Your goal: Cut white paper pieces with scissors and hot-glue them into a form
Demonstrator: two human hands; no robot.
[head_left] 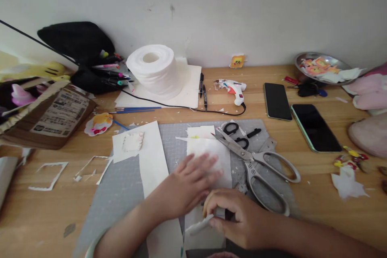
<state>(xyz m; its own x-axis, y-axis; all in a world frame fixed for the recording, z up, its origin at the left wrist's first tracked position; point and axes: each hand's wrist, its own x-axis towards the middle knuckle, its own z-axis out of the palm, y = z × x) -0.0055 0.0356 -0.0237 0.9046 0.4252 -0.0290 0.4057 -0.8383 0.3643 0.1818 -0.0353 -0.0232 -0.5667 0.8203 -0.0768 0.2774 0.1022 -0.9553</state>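
Note:
My left hand (184,185) lies with its fingers spread over a white paper sheet (222,163) on the grey cutting mat (121,197). Its fingertips are slightly blurred. Lower down, my right hand (238,217) is closed, thumb and fingers pinching a thin white paper piece (199,225). Part of that piece is hidden by the fingers. Left of both hands, a long white paper strip (154,161) runs down the mat. Large metal scissors (250,161) rest with blades apart just right of my hands. Behind them are black-handled scissors (242,142), partly covered.
A white glue gun (238,92) with a black cord lies at the back. Beside it stand a tissue roll (154,72) and two black markers (204,96). Two phones (278,100) and a metal bowl (299,68) are at the right. A cardboard box (57,117) sits left.

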